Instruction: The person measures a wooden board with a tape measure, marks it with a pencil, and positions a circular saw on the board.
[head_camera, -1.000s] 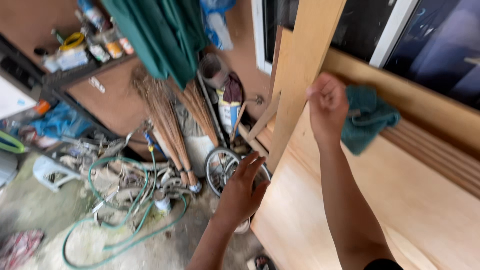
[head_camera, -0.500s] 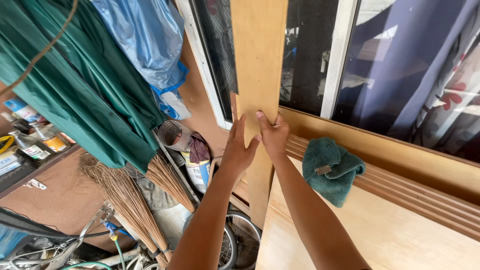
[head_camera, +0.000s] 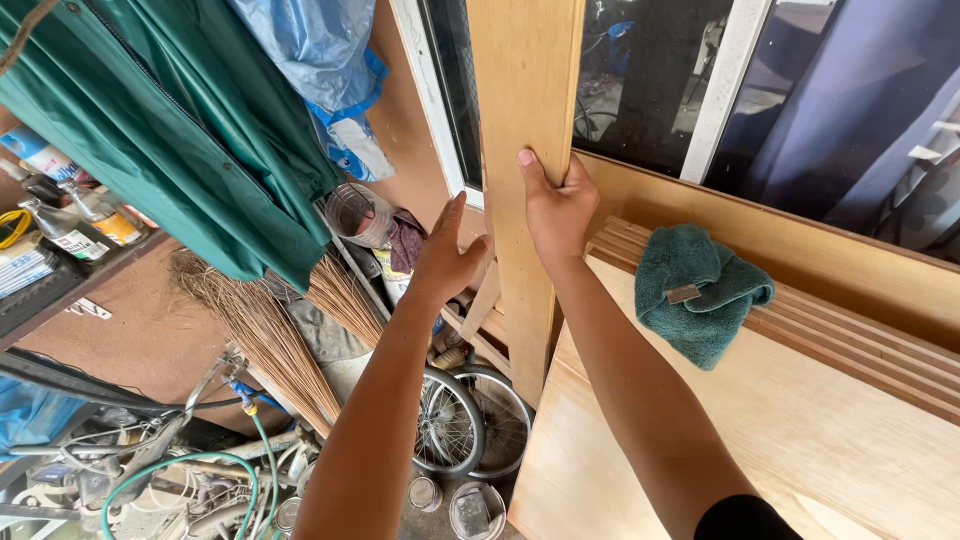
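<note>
The plank (head_camera: 525, 150) stands upright, long axis vertical, against the window frame beyond the worktop (head_camera: 800, 430). Right hand (head_camera: 555, 205) wraps its right edge, thumb across the face; left hand (head_camera: 445, 255), fingers spread, seems just touching its left edge.

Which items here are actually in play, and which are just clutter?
In play:
- upright wooden plank
- right hand gripping its edge
- left hand open against its other edge

Lying about:
- teal cloth
- plywood sheet
- brooms
- wheel
- green hose
</note>
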